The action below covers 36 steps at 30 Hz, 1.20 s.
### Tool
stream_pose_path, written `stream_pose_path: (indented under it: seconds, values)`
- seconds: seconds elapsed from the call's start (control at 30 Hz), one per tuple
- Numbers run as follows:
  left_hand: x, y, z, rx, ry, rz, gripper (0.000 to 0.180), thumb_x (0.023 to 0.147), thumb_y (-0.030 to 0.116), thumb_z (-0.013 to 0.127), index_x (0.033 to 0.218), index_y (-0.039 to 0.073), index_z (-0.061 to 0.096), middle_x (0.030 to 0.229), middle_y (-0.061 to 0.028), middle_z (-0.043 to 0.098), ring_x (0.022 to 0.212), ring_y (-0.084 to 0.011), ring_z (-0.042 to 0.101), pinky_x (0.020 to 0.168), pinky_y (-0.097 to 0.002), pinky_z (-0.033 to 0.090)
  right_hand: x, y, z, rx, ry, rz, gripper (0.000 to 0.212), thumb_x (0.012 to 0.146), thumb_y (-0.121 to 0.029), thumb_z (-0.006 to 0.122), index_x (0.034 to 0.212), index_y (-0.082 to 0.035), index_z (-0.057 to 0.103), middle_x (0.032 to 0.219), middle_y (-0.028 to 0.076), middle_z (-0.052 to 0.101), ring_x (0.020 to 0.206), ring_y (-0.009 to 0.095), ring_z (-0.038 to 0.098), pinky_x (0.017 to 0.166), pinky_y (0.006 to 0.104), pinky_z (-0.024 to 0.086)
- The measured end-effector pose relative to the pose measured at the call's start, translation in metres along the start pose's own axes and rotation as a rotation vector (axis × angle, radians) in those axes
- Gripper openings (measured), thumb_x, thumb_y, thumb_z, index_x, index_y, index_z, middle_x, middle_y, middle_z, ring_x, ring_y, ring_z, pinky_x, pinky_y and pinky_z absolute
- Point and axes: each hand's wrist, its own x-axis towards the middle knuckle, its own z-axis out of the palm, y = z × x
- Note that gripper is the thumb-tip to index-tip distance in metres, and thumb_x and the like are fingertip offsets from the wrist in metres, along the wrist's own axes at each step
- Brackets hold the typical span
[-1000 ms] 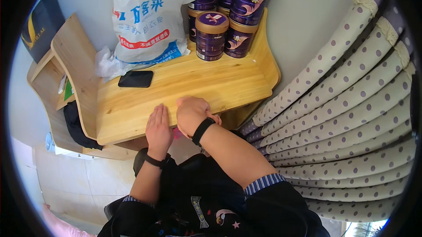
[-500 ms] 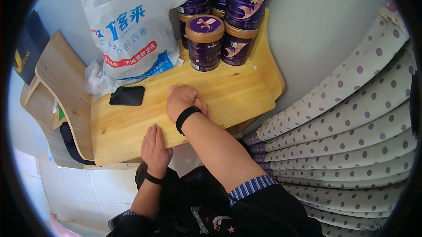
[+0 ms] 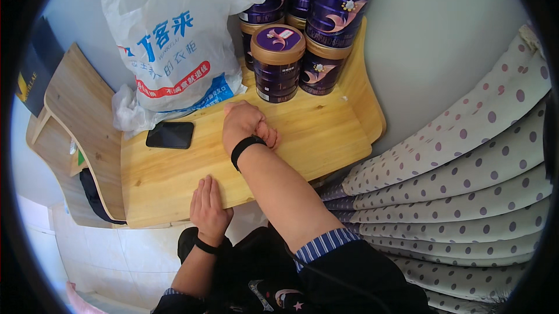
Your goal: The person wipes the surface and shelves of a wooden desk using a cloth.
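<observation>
My right hand (image 3: 243,122) is closed and pressed down on the light wooden desktop (image 3: 163,186), just in front of the purple cans. Crumpled pinkish folds show along its outer side; whether they are a cloth or curled fingers I cannot make out. My left hand (image 3: 211,208) lies flat on the desk's near edge, fingers stretched out, holding nothing. A black phone (image 3: 169,135) rests on the desk to the left of my right hand. Closest to that hand among the cans is a purple can with a gold lid (image 3: 277,69).
A stuffed white plastic bag (image 3: 174,40) stands at the back left. More purple cans (image 3: 338,8) are stacked beside the wall. Raised wooden side panels (image 3: 81,122) bound the desk. A dotted curtain (image 3: 442,139) hangs at right, and pale floor tiles (image 3: 140,256) lie below.
My right hand has slid a little farther from me, nearer the front can. The left hand stays at the desk's edge. The whole view has shifted slightly.
</observation>
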Motion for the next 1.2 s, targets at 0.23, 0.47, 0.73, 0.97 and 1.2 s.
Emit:
stream_pose_path:
  seconds: [0.23, 0.47, 0.73, 0.97, 1.2]
  values:
    - [0.002, 0.004, -0.006, -0.009, -0.022, 0.024, 0.054, 0.073, 0.008, 0.062, 0.126, -0.001, 0.067, 0.135, -0.0151, 0.068, 0.125, -0.035, 0.065, 0.106, -0.0455, 0.051, 0.027, -0.011, 0.023, -0.005, 0.121, 0.063, 0.03, 0.092, -0.002, 0.07, 0.121, -0.012, 0.072, 0.12, 0.011, 0.073, 0.1, 0.029, 0.076, 0.057, 0.0468, 0.061]
    - [0.0, 0.001, -0.007, -0.031, 0.011, 0.005, 0.054, 0.073, 0.008, 0.068, 0.126, 0.0, 0.065, 0.135, -0.0148, 0.067, 0.126, -0.0353, 0.064, 0.106, -0.0447, 0.051, 0.022, -0.022, 0.023, 0.029, 0.215, 0.132, 0.028, 0.094, -0.006, 0.069, 0.121, -0.011, 0.072, 0.121, 0.007, 0.073, 0.103, 0.029, 0.074, 0.062, 0.0519, 0.06]
    - [0.003, 0.008, -0.012, -0.044, -0.027, 0.004, 0.055, 0.073, 0.01, 0.074, 0.127, 0.001, 0.064, 0.136, -0.0148, 0.066, 0.126, -0.0357, 0.064, 0.105, -0.0445, 0.051, 0.043, -0.029, 0.041, -0.027, 0.223, 0.192, 0.033, 0.095, -0.009, 0.067, 0.128, -0.009, 0.065, 0.125, 0.009, 0.069, 0.106, 0.034, 0.072, 0.064, 0.0533, 0.058]
    - [-0.002, 0.005, -0.003, -0.032, 0.011, -0.007, 0.056, 0.071, 0.004, 0.07, 0.126, 0.001, 0.065, 0.136, -0.0143, 0.066, 0.127, -0.0358, 0.063, 0.107, -0.0448, 0.05, 0.016, -0.054, 0.072, -0.032, 0.356, 0.22, 0.028, 0.098, -0.012, 0.06, 0.124, -0.007, 0.065, 0.11, 0.013, 0.07, 0.095, 0.034, 0.072, 0.062, 0.0531, 0.055]
    - [-0.003, 0.009, -0.001, 0.019, 0.007, 0.003, 0.048, 0.081, 0.014, 0.072, 0.126, 0.0, 0.064, 0.135, -0.0149, 0.066, 0.126, -0.0362, 0.062, 0.106, -0.0455, 0.05, -0.028, -0.048, 0.087, 0.024, 0.302, 0.1, 0.028, 0.098, -0.016, 0.059, 0.124, -0.009, 0.064, 0.105, 0.014, 0.073, 0.093, 0.038, 0.072, 0.064, 0.0601, 0.055]
